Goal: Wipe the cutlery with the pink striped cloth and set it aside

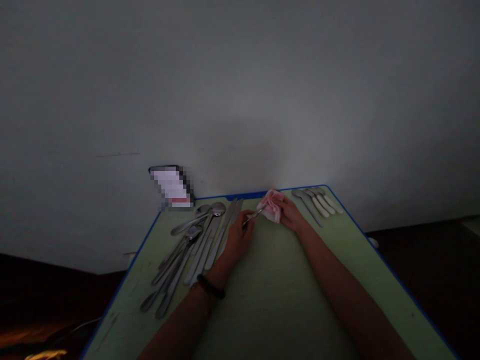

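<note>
My left hand [241, 232] is closed on the handle of a piece of metal cutlery [258, 212]. The far end of that piece goes into a pink and white cloth [273, 204], so its kind is hidden. My right hand [290, 214] is closed on the crumpled cloth, around the covered end. Both hands are above the far middle of the green table [285, 300]. Just left of my left hand lie several table knives [216, 245], side by side. Beyond them is a pile of metal spoons [217, 209] and other cutlery.
At the far right corner lie a metal spoon [308, 205] and several white-handled utensils [324, 204]. A phone-like device [170, 186], its screen blurred out, leans at the far left corner. A pale wall [240, 100] rises behind the table's blue edge.
</note>
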The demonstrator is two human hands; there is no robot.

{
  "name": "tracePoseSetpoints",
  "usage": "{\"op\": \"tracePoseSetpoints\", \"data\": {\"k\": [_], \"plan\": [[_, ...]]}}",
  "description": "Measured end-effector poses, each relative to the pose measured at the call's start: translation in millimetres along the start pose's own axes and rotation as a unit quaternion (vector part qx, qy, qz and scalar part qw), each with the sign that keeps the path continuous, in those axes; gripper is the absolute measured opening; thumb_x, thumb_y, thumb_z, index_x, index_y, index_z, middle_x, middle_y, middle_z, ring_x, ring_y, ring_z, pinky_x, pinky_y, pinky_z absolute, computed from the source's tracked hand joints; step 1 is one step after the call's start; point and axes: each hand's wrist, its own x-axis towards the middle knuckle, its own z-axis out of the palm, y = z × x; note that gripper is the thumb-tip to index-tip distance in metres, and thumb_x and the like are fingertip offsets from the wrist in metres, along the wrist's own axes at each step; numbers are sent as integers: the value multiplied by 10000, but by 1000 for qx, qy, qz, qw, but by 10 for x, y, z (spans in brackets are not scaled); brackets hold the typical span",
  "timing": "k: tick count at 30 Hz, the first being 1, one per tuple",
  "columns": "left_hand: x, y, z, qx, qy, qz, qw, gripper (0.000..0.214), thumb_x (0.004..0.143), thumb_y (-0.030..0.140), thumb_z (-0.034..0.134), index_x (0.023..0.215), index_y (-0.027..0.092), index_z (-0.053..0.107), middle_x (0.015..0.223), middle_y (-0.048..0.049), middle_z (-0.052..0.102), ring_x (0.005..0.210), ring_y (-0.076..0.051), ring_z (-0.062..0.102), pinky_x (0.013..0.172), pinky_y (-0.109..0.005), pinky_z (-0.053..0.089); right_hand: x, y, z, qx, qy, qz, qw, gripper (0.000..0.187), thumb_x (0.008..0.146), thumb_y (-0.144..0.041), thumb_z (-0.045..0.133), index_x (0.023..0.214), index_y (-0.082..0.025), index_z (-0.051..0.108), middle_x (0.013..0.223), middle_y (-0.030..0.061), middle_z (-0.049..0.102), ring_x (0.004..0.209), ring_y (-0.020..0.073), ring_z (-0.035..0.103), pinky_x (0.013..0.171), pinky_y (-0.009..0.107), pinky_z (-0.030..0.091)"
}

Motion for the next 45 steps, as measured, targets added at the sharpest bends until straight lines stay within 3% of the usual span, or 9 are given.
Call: {"op": "tracePoseSetpoints", "data": {"k": [4,7,11,15,21,24,30,39,45], "plan": [[4,-48,56,37,-44,11,998,292,912,345,376,1086,182,545,919,-63,647,813,-192,605,721,-294,435,21,130,60,41,8,9,999,169,748,-297,661,870,-185,633,874,30,691,820,156,636,808,299,508],[8,-63,81,76,-86,1,993,325,924,383,344,1059,184,561,878,-63,668,785,-205,621,706,-298,434,13,255,167,92,11,11,996,230,758,-378,651,855,-170,638,786,25,688,726,142,632,747,277,523],[21,-44,61,70,-102,9,992,356,924,404,325,966,175,594,858,-49,672,772,-191,618,688,-271,432,-7,306,256,131,14,19,991,221,743,-346,675,823,-144,636,755,25,684,663,120,621,698,236,519],[17,-18,34,80,-109,22,991,397,922,418,319,867,176,629,765,-29,656,694,-173,599,646,-258,412,-13,270,256,152,24,23,988,207,764,-334,655,845,-144,636,784,27,689,685,120,628,715,241,520],[11,-16,12,45,-122,21,991,377,924,361,317,897,179,646,635,-3,583,603,-155,543,564,-243,374,-5,266,243,148,26,24,988,173,799,-311,616,812,-139,635,710,14,674,625,106,608,667,227,515],[18,-17,17,21,-103,24,994,311,912,326,356,917,170,625,633,5,554,588,-142,519,559,-241,366,3,255,235,153,27,28,987,175,830,-304,574,830,-140,636,750,24,682,663,109,614,686,229,513],[22,-52,52,-53,-2,3,999,242,892,307,421,1073,166,497,585,57,451,526,-116,451,528,-225,344,0,217,212,163,-23,6,986,230,893,-280,462,828,-155,643,723,19,665,723,115,611,779,241,494],[16,-114,94,-121,-30,-3,992,290,859,171,390,1141,179,456,645,41,472,544,-120,463,535,-239,370,-8,218,216,120,-52,3,991,248,882,-305,481,773,-156,646,700,21,651,726,120,597,815,253,473],[10,-125,99,-103,-19,10,994,283,870,212,426,1150,180,458,627,49,436,525,-116,446,509,-233,348,-20,207,227,127,-36,11,991,203,864,-291,512,784,-161,647,732,20,654,765,122,593,824,249,470]]}}
